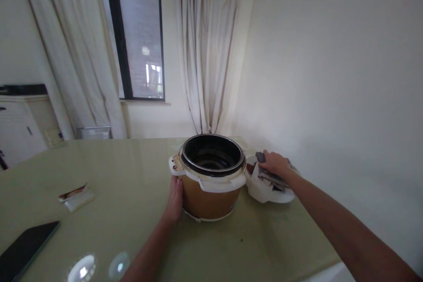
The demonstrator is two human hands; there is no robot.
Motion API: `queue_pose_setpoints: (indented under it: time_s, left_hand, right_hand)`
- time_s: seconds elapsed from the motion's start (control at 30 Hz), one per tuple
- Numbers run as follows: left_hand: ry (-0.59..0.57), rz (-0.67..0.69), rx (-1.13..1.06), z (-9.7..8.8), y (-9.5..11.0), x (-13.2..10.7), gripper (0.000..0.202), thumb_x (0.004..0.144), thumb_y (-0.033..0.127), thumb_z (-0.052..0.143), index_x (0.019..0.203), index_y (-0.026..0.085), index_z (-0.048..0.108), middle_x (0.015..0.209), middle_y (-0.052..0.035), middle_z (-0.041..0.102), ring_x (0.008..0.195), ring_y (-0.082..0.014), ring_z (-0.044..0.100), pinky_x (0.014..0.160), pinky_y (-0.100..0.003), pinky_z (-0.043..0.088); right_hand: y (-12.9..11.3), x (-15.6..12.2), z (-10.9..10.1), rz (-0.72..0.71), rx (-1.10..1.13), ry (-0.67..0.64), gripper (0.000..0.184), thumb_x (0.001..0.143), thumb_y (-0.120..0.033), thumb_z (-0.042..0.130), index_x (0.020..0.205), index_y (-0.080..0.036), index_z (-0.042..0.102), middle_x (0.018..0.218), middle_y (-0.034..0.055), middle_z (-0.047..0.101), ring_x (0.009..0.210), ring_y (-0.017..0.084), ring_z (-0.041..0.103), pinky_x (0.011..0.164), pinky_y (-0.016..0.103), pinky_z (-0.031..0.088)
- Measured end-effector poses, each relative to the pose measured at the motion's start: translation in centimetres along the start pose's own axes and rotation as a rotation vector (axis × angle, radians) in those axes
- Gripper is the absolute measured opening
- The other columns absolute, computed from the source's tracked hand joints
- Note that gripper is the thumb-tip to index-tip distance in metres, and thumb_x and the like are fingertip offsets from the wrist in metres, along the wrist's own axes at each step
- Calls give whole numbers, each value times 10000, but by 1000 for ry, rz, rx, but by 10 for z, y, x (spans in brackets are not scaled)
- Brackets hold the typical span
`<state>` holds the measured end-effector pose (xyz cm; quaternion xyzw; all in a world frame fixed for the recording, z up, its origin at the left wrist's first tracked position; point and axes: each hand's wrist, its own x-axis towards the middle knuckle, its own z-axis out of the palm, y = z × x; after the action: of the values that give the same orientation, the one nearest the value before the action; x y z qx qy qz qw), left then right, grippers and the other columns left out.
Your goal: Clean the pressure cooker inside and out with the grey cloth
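Note:
An electric cooker (211,200) with a brown body and a dirty white rim stands lidless on the table. Inside it sits a black inner pot (213,150). My left hand (174,200) lies along the cooker's left side, under the white side handle, fingers stretched out against the wall. To the right of the cooker, my right hand (276,163) is closed on a grey cloth (272,178). The cloth rests on a white plastic piece (261,190), which looks like the cooker's lid. Its underside and the cloth's far edge are hidden.
On the pale green table (125,176), a dark phone or tablet (26,249) lies at front left. A small wrapper (77,197) is beyond it. The wall (346,75) borders the table's right side. Curtains (211,44) hang behind; a white cabinet (20,125) stands far left.

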<state>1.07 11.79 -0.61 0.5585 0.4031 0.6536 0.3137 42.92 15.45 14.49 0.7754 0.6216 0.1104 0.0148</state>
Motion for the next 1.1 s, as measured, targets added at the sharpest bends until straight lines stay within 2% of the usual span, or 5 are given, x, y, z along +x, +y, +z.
queue_pose_setpoints:
  time_s: [0.57, 0.73, 0.8, 0.93, 1.1]
  left_hand:
    - [51, -19, 64, -4, 12, 0, 712, 1070, 657, 357, 1626, 214, 405, 1631, -152, 499, 1598, -296, 363, 1354, -547, 226]
    - [333, 467, 428, -4, 5, -32, 757, 1035, 465, 587, 1668, 198, 271, 1713, -226, 316, 1595, -363, 347, 1303, -636, 299]
    - [111, 841, 548, 9, 4, -54, 645, 973, 329, 707, 1568, 306, 460, 1611, -165, 516, 1509, -338, 495, 1262, -612, 390]
    - [-702, 1245, 608, 71, 21, -82, 479, 1021, 180, 559, 1477, 316, 613, 1543, -88, 638, 1464, -225, 572, 1247, -432, 457]
    - [-546, 1222, 1106, 122, 41, -73, 549, 977, 162, 498, 1509, 149, 632, 1630, -139, 530, 1578, -231, 410, 1296, -398, 416]
  right_hand:
    - [-11, -1, 17, -10, 159, 45, 467, 949, -505, 639, 1295, -192, 642, 1221, 211, 734, 1120, 347, 703, 844, 384, 473]
    - [32, -8, 5, 0, 292, 160, 428, 944, -564, 602, 1212, -234, 648, 1147, 162, 763, 1055, 327, 713, 825, 363, 479]
    - [50, -13, 0, 3, 396, 215, 417, 927, -583, 590, 1167, -247, 647, 1112, 135, 772, 1022, 321, 712, 825, 367, 489]
    - [75, -25, -9, 40, 641, 329, 397, 865, -581, 574, 1036, -231, 650, 985, 97, 762, 924, 300, 695, 819, 378, 526]
    - [61, -50, -21, 124, 838, 449, 514, 945, -572, 456, 1144, -160, 691, 1016, 158, 767, 928, 327, 706, 773, 405, 579]
